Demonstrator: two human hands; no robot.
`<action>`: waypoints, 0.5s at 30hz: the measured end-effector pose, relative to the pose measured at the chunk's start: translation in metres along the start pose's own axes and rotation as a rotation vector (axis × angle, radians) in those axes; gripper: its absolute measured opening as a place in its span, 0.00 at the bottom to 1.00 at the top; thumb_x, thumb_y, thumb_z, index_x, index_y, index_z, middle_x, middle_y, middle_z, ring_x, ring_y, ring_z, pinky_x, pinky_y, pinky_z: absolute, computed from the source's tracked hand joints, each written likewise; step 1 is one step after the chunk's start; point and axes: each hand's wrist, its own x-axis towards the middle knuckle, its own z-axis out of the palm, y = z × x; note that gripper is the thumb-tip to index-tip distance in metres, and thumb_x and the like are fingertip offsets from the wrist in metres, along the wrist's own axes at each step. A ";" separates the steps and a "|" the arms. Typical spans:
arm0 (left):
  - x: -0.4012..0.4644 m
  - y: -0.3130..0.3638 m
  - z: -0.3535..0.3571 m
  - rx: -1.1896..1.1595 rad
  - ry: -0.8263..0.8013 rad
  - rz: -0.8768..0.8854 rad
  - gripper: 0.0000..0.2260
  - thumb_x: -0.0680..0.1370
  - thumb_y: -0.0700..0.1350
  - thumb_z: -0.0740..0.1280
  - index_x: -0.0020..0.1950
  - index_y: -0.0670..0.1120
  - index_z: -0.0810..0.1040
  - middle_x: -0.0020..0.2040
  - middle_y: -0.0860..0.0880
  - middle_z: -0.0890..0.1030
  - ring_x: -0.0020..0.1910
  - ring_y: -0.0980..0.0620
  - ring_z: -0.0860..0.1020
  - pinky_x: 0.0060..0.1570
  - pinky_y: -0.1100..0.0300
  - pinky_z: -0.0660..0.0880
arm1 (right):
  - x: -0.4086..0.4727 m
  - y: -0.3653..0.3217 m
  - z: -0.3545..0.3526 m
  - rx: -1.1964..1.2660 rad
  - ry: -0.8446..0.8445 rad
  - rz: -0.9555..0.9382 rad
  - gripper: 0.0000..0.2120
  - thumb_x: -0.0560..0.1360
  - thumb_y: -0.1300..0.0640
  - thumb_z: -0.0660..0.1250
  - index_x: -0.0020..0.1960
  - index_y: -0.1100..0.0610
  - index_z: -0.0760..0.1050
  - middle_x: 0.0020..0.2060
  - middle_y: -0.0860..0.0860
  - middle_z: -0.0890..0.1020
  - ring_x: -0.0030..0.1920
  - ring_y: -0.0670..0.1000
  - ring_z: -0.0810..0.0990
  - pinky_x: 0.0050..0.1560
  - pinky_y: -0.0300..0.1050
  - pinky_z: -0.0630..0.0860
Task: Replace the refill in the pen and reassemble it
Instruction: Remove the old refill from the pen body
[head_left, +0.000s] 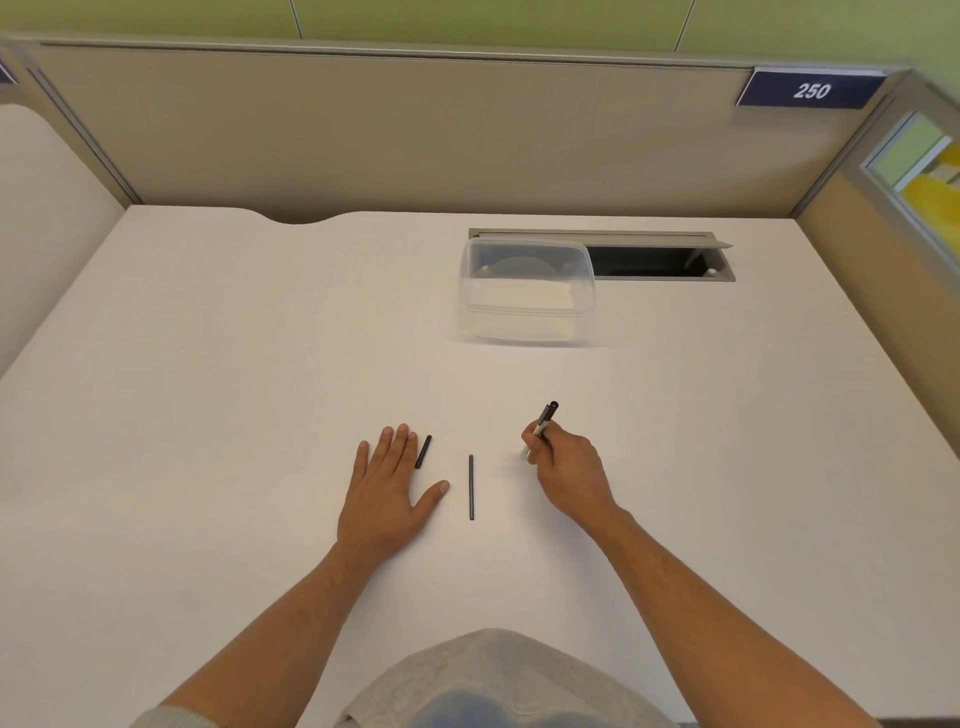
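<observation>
My right hand (569, 470) is closed around a pen body (544, 420) with a clear barrel and a black top end, held tilted with the top pointing up and away. Its lower end is hidden by my fingers, close to the desk. A thin dark refill (471, 487) lies straight on the white desk between my hands. A short black pen piece (423, 451) lies just right of my left fingertips. My left hand (387, 493) rests flat on the desk, fingers spread, holding nothing.
A clear plastic container (525, 291) stands farther back, right of centre. Behind it is an open cable slot (660, 260) in the desk. Beige partition walls (363, 135) close off the back and sides.
</observation>
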 end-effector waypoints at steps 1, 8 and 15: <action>0.000 0.000 0.000 0.002 0.002 0.001 0.38 0.77 0.69 0.47 0.79 0.45 0.51 0.80 0.51 0.52 0.78 0.55 0.44 0.77 0.48 0.42 | 0.001 -0.001 -0.001 -0.015 -0.005 0.002 0.13 0.80 0.50 0.53 0.46 0.53 0.73 0.39 0.46 0.83 0.40 0.52 0.80 0.42 0.50 0.77; 0.000 -0.001 0.001 0.004 0.009 0.002 0.38 0.77 0.69 0.46 0.78 0.45 0.52 0.80 0.51 0.52 0.78 0.54 0.44 0.77 0.48 0.43 | 0.001 -0.005 0.000 0.031 0.052 -0.002 0.11 0.80 0.51 0.54 0.45 0.52 0.73 0.36 0.46 0.82 0.39 0.51 0.80 0.40 0.47 0.74; 0.001 -0.001 0.002 -0.005 0.005 -0.001 0.38 0.77 0.70 0.46 0.79 0.45 0.52 0.80 0.51 0.51 0.78 0.56 0.42 0.76 0.49 0.41 | 0.000 -0.003 0.000 -0.027 -0.001 -0.019 0.13 0.80 0.49 0.54 0.45 0.55 0.74 0.38 0.51 0.84 0.40 0.55 0.80 0.42 0.51 0.77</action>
